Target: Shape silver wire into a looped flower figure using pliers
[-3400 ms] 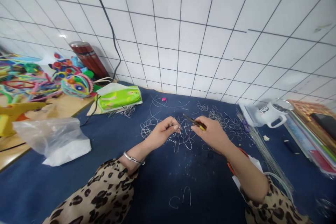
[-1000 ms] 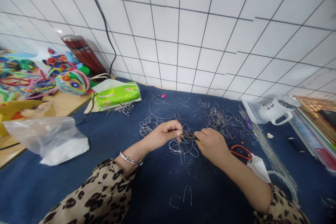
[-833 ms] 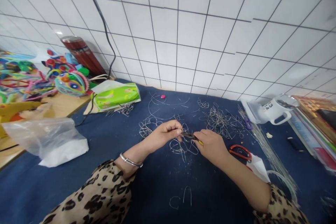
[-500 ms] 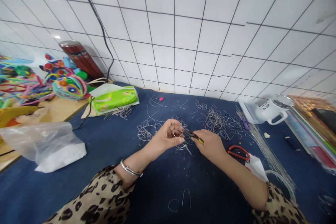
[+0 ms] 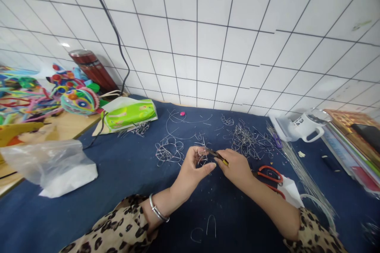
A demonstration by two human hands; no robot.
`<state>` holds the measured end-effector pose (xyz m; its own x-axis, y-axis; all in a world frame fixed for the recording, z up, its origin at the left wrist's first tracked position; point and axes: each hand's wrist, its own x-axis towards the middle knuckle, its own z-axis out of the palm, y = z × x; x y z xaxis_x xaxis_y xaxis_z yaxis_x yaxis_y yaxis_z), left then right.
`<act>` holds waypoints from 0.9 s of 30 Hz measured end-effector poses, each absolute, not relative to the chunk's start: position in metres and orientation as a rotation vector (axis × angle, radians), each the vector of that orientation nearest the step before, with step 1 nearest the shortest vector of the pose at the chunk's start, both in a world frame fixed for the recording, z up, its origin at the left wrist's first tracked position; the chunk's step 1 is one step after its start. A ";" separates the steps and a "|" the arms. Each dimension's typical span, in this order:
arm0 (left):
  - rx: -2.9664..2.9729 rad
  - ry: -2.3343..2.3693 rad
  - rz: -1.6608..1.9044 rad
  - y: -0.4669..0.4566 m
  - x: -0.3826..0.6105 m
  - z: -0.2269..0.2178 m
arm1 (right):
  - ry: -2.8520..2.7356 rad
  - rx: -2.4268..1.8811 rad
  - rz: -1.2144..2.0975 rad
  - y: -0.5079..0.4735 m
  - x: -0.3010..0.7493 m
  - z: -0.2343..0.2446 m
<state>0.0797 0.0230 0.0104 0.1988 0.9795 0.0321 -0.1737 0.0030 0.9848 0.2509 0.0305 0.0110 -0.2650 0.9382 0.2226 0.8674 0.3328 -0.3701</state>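
Note:
In the middle of the head view, my left hand (image 5: 194, 170) is closed around a small bent wire piece (image 5: 202, 157), partly hidden by the fingers. My right hand (image 5: 237, 168) grips pliers (image 5: 221, 158) with yellow-and-black handles. Their dark jaws point left and meet the wire at my left fingertips. Just left of my left hand lies a flower-shaped ring of looped wire (image 5: 170, 151). Two loose bent wires, one an arch (image 5: 211, 225), rest on the dark blue cloth (image 5: 130, 178) nearer to me.
A tangled wire heap (image 5: 245, 140) lies behind my right hand. Red-handled scissors (image 5: 270, 174), straight wires (image 5: 303, 174) and a white mug (image 5: 308, 126) stand to the right. Leftward are a green tissue pack (image 5: 129, 114), a plastic bag (image 5: 53, 166) and colourful craft pieces (image 5: 78, 101).
My left hand has shifted slightly right and turned, its thumb now stretched further toward the pliers. The wire piece has turned with it. The pliers stay in my right hand.

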 end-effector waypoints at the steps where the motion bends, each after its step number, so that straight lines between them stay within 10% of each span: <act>1: 1.178 0.942 1.169 0.023 0.080 0.010 | -2.207 -1.593 0.241 0.030 0.250 0.011; 27: 1.364 1.231 1.183 0.041 0.068 0.009 | -2.252 -1.614 0.091 0.028 0.248 0.010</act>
